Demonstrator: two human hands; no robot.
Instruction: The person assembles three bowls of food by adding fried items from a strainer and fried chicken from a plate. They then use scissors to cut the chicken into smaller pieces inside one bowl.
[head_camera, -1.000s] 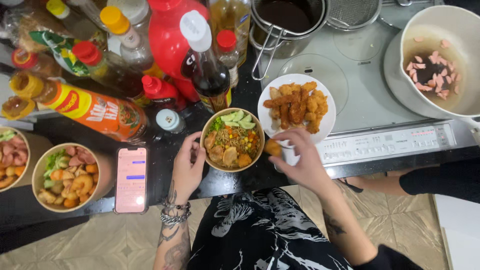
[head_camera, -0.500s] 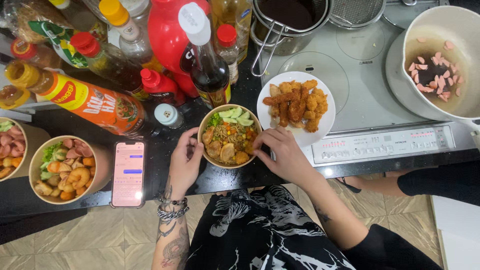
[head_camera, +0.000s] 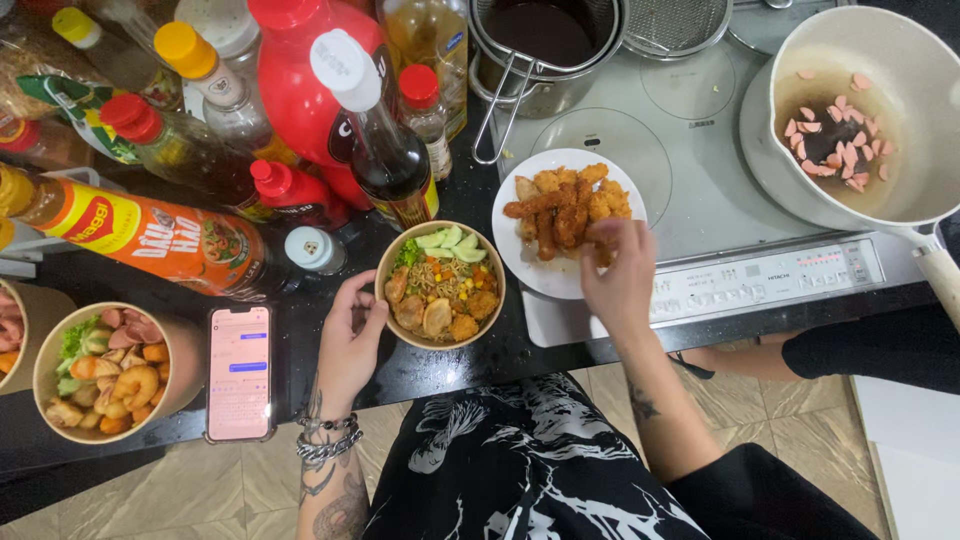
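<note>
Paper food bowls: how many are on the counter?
3: one by the left hand, filled with noodles; one left of the phone, holding shrimp; one cut off at the left edge. More may be out of frame.

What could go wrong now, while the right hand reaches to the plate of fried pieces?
1. The white plate seems to overhang the cooktop's edge; pressure from the right hand might tip it.
2. The left hand only steadies the paper bowl from one side, so it may slide.
3. The phone lies near the counter's edge, where crumbs or sauce may land.
</note>
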